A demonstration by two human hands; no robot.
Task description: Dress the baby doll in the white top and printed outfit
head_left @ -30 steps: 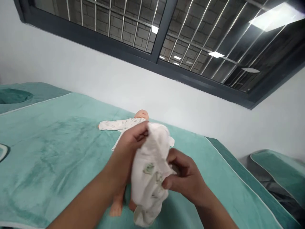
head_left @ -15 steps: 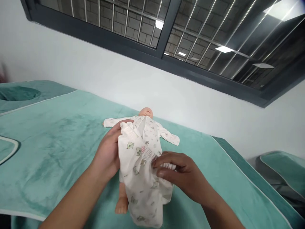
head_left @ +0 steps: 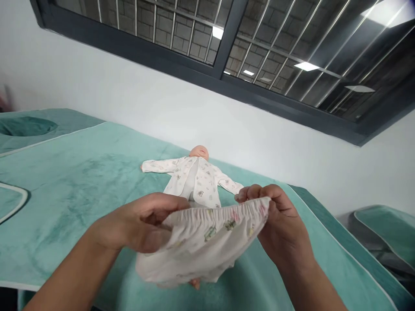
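Small white baby pants (head_left: 210, 242) with a green and pink print are stretched between my hands, their gathered elastic waistband facing up. My left hand (head_left: 142, 224) pinches the left end of the waistband between thumb and fingers. At the right end, my right hand (head_left: 279, 220) is closed on the band. Behind the pants a baby doll (head_left: 199, 152) lies on its back, arms spread, in a white printed jacket (head_left: 207, 181) that parts at the front. The pants and hands hide most of its legs; a bit of a foot shows below the cloth.
A light green plush cover (head_left: 90, 185) lies under the doll. A white wall (head_left: 145, 99) rises right behind its head, with a dark-framed barred window (head_left: 217, 73) above. Another green padded piece (head_left: 385, 229) stands at the right.
The pants went from hanging lengthwise to being held wide by the waistband. My left hand came lower, my right hand moved right and up. The doll stayed put.
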